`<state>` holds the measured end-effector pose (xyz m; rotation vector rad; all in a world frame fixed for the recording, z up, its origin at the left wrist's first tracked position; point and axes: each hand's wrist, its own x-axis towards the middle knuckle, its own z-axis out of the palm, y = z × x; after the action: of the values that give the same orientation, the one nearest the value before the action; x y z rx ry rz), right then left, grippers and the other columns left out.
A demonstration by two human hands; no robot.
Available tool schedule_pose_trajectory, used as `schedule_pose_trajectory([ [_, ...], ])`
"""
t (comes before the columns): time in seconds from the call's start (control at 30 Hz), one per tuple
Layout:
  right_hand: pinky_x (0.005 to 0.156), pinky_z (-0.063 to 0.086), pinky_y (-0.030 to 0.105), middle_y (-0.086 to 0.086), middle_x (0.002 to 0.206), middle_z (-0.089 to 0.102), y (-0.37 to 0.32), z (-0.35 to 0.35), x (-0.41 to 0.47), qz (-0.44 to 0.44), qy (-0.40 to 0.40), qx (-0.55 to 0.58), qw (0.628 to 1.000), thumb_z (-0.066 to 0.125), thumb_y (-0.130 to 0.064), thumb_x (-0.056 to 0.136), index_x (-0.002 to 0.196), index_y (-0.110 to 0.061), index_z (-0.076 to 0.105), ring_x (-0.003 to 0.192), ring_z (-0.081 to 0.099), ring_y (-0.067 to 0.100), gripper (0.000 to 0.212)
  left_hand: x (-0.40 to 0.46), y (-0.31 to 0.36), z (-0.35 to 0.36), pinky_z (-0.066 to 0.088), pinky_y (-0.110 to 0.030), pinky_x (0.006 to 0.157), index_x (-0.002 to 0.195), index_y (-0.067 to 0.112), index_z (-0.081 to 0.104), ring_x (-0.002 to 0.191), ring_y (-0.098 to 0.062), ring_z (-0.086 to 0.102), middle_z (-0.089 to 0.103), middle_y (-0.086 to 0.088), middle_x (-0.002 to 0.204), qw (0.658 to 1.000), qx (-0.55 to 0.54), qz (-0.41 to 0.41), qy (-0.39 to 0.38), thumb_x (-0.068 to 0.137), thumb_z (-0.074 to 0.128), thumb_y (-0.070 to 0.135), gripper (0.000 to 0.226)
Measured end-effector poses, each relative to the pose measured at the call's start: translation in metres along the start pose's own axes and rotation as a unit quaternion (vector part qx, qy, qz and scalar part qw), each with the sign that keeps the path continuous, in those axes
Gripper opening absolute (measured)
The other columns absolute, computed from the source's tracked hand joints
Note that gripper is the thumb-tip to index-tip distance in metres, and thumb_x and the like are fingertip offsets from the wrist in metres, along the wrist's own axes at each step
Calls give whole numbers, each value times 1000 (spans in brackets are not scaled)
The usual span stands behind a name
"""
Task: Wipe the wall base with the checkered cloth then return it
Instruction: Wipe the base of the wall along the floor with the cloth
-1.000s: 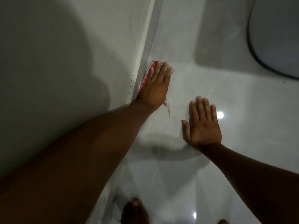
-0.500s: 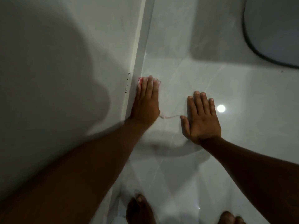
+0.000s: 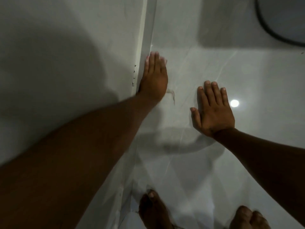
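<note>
My left hand (image 3: 154, 76) lies flat against the white wall base (image 3: 146, 38), pressing the checkered cloth (image 3: 171, 95) to it. The hand hides almost all of the cloth; only a pale pinkish corner trails out below the palm, and a sliver shows at the fingertips. My right hand (image 3: 212, 109) rests flat on the glossy white floor tile to the right, fingers together, holding nothing.
A grey-white wall (image 3: 66, 55) fills the left. A rounded object with a dark rim (image 3: 280, 19) sits at the top right. My bare feet (image 3: 153, 210) are at the bottom edge. A ceiling-light reflection (image 3: 234, 103) glints on the tile.
My left hand slid back toward me along the wall base, then forward again. Less of the cloth shows now. My right hand stayed planted on the floor.
</note>
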<state>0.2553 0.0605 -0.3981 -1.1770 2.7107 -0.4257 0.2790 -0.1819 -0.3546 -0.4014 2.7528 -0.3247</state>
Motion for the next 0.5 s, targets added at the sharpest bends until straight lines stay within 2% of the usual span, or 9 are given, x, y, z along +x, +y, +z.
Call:
schedule_pose_trajectory([
  [0.1,128,4,51,21,169,16,1,2,0,2,-2,-3,1000,33,-50,100,160,-5,23,158,7,35,76,38,-7,-6,1,-53,123,153,-8,6,151,-49,6,7,-34,162,999,-30,-21,-13,94,61,29,89],
  [0.23,128,4,51,21,169,16,1,1,0,4,1,-4,1000,35,-50,100,160,-4,23,158,6,34,77,24,-2,0,-1,-53,125,155,-4,8,152,-47,4,9,-31,163,994,-102,-28,11,86,69,42,102],
  [0.3,128,6,52,22,168,18,0,1,0,4,6,-2,1000,37,-49,99,159,-3,25,158,8,35,76,13,1,5,1,-52,127,156,-2,10,153,-45,3,10,-28,164,990,-135,-21,23,86,70,38,100],
  [0.4,127,8,53,22,168,19,0,1,0,7,5,-3,1000,37,-49,99,159,-3,26,158,9,36,76,24,1,6,0,-49,127,157,1,9,154,-41,3,9,-26,165,990,-134,-31,23,90,67,35,95],
  [0.5,127,8,54,22,168,18,0,1,-1,7,1,-5,1000,35,-50,99,159,-3,26,158,9,36,76,51,-4,-3,-1,-49,127,157,1,2,154,-40,-2,2,-25,166,993,-118,-20,8,86,70,45,108],
])
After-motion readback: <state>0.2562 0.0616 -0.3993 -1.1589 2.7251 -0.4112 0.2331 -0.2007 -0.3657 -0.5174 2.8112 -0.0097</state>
